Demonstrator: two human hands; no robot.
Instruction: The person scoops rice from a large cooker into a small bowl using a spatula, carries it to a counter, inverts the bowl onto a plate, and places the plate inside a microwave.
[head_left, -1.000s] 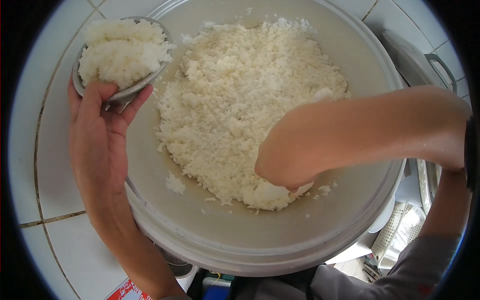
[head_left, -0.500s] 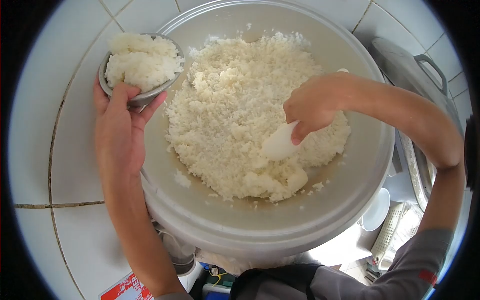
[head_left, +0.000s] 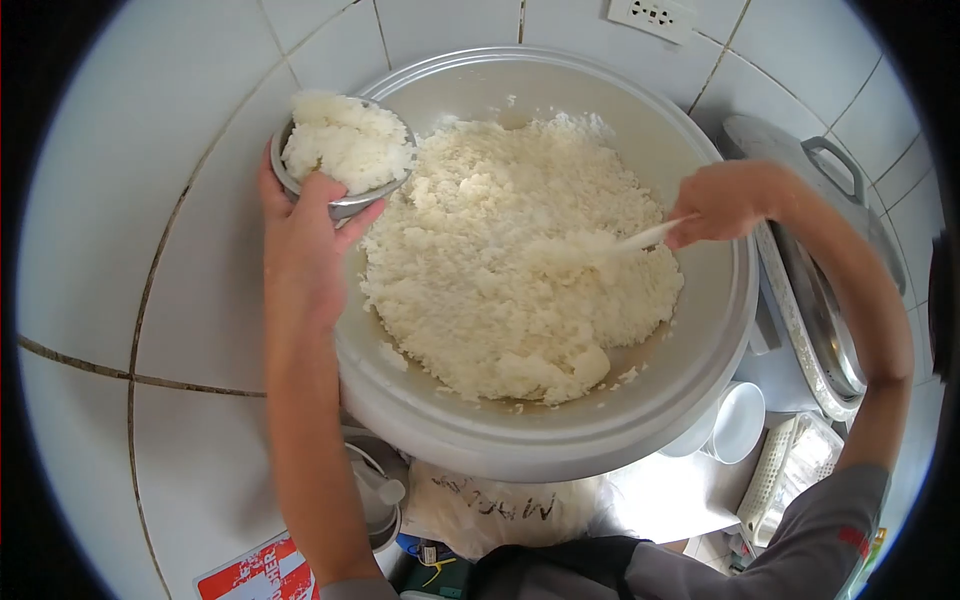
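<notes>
My left hand (head_left: 310,235) grips a small metal bowl (head_left: 367,203), its thumb at the rim and the fingers underneath. A mound of white rice (head_left: 345,145) rises above the bowl's edge. Closed around the handle of a white rice paddle (head_left: 648,236) is my right hand (head_left: 722,203), over the right side of a large round pot (head_left: 545,462). Cooked rice (head_left: 480,270) covers the pot's floor. The paddle's blade is hidden by a blurred heap of rice on it. The bowl is at the pot's upper left rim.
Tiled wall (head_left: 200,250) surrounds the pot at left and back, with a power outlet (head_left: 652,18) at the top. A metal lid with a handle (head_left: 835,165) leans at the right. Below are white bowls (head_left: 738,422), a perforated basket (head_left: 775,470) and a plastic bag (head_left: 500,510).
My right hand has moved right and turned the paddle, which now carries rice. The whole view has shifted, with more wall and the outlet showing. The left hand still holds the filled bowl.
</notes>
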